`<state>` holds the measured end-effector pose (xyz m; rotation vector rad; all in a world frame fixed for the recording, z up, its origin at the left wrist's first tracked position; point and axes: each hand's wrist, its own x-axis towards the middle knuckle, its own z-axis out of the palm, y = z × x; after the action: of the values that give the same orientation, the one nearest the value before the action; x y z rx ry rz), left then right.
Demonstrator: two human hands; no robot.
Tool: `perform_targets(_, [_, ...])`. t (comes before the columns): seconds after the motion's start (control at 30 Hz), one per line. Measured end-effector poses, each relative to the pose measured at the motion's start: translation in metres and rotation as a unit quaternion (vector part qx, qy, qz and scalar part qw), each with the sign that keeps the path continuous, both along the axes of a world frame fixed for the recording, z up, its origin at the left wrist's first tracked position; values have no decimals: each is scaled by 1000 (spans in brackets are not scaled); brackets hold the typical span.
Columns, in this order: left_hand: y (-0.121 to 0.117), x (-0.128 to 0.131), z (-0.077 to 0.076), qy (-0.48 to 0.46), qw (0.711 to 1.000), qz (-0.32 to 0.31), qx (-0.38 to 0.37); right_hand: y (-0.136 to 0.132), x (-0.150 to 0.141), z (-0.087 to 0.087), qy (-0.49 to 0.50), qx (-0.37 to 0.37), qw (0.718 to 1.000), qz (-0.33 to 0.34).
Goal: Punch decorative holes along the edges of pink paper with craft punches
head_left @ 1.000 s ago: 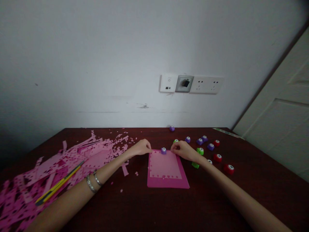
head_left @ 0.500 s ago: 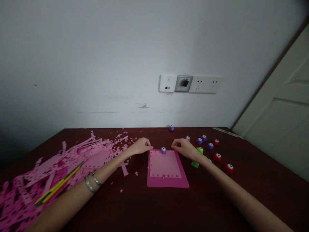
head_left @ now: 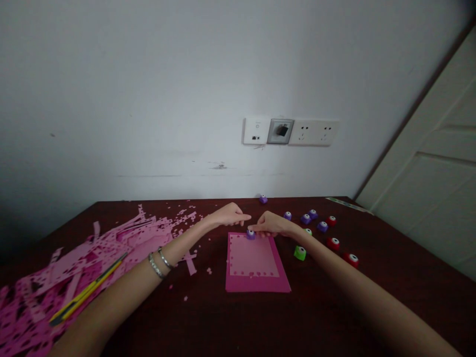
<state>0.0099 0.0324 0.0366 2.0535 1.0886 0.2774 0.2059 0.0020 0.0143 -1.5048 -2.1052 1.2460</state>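
A light pink sheet point(head_left: 254, 258) with small cut-out shapes along its left and bottom edges lies on a darker pink sheet point(head_left: 258, 284). At its top edge sits a purple craft punch point(head_left: 251, 235) with a white-and-black button. My right hand point(head_left: 274, 224) reaches over the sheet's top right, its fingertips closed at the punch's side. Just above the sheet's top left, my left hand point(head_left: 231, 215) hovers with the index finger stretched out toward the punch, holding nothing that I can see.
Pink paper strips and scraps point(head_left: 92, 263) heap on the left, with a yellow utility knife point(head_left: 89, 290) on top. Several red craft punches point(head_left: 333, 243), purple ones point(head_left: 305, 218) and green ones point(head_left: 300, 253) stand right of the sheets. Wall sockets point(head_left: 314, 133) are behind the table.
Both hands have left the top corners of the sheets and moved inward. My right hand has come to the purple punch; my left hand has lifted and extended its index finger.
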Motion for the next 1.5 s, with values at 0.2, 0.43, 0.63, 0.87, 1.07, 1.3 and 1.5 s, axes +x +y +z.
perform_targets(0.2, [9,9,0,69,986,-54,-142,7,-1,1,-32,-103,994,4])
perform_targets(0.43, [27,18,-16,87,964,-88,-236,12,-9,11,-80,-195,977,10])
perform_targets(0.63, [32,23,-17,95,956,-98,-259,14,-12,14,-85,-207,974,27])
perform_targets(0.87, [23,23,-18,84,965,-62,-242,12,-20,17,-114,-173,978,23])
perform_targets(1.07, [10,17,-17,47,970,-25,-236,6,-23,19,-147,-138,979,11])
perform_targets(1.3, [-1,13,-33,17,999,-13,-48,-2,-17,16,-112,-61,992,2])
perform_targets(1.5, [-42,6,-39,5,974,84,211,-3,-12,4,-138,54,989,-24])
